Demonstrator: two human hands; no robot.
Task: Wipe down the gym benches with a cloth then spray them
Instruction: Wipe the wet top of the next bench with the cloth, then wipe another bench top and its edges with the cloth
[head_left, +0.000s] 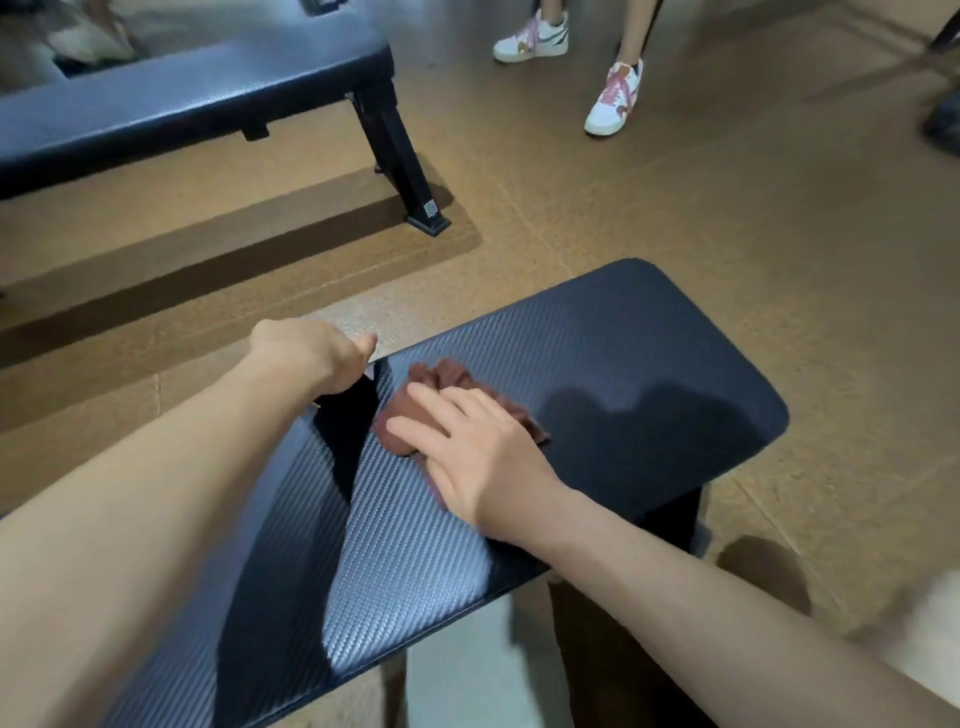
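Right hand flattens crumpled cloth on textured bench

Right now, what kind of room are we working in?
Most likely a gym floor. Two flat padded benches are in view, the near bench under the hands and a second bench on black steel legs, standing on speckled rubber-style flooring. A bystander in sneakers stands nearby.

cloth half hidden, far bench cropped
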